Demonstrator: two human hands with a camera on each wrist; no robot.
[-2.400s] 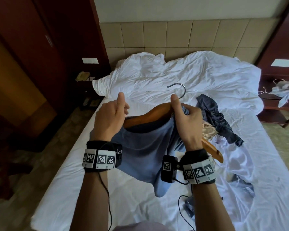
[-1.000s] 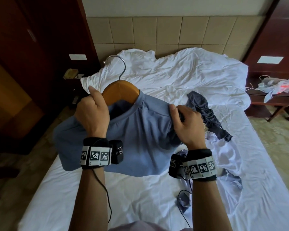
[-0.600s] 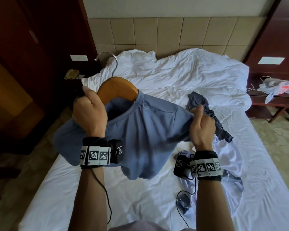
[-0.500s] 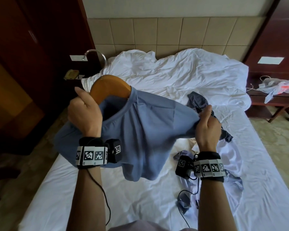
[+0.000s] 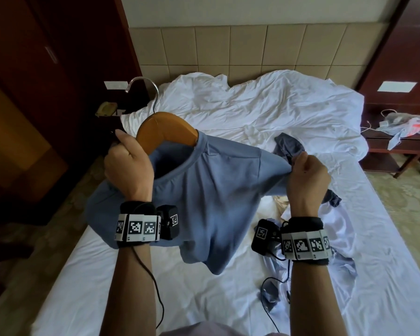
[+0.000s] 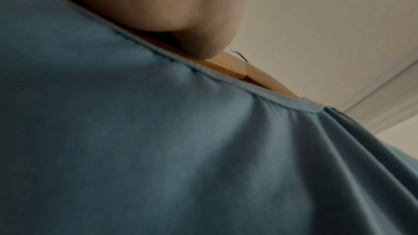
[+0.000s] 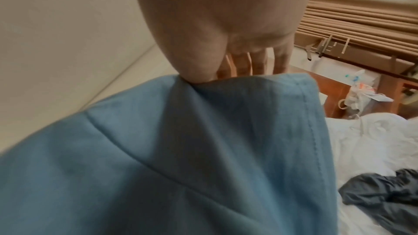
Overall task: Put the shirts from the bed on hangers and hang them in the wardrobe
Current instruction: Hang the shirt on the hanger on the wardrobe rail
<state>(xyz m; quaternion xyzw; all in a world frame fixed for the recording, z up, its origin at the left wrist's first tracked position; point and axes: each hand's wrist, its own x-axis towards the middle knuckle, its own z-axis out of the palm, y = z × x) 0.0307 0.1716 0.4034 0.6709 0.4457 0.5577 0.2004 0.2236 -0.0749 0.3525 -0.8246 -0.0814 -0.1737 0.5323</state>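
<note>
My left hand [image 5: 129, 169] gripped the blue T-shirt [image 5: 211, 190] collar on the wooden hanger [image 5: 165, 129], above the bed's [image 5: 204, 299] left edge. Right wrist view alone showed my right hand [image 7: 217, 29] pinching its sleeve hem.

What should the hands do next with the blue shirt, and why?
Probably the right hand should tug the sleeve down so the blue shirt sits evenly. The wooden hanger already pokes out of the neck, held by the left hand, but the sleeve is bunched up in the right hand's pinch.
</note>
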